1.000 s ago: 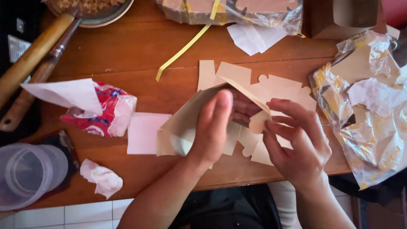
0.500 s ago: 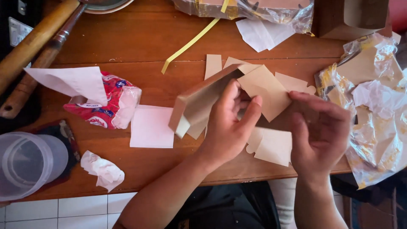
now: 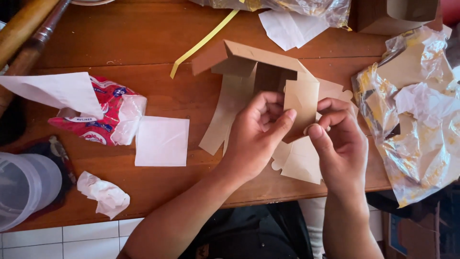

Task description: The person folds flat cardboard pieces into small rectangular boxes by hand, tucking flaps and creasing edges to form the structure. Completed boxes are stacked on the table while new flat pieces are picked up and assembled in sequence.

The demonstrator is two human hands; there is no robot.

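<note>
Cardboard box [image 3: 258,67] flap pinched between fingers [image 3: 280,125] of both hands.

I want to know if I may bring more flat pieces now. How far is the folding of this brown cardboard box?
Done: the box already stands partly formed, with top and side panels raised. In hand: the left hand and right hand pinch one flap at its front. Left: the box is still open there, and flat cut pieces lie unfolded on the wooden table.
</note>
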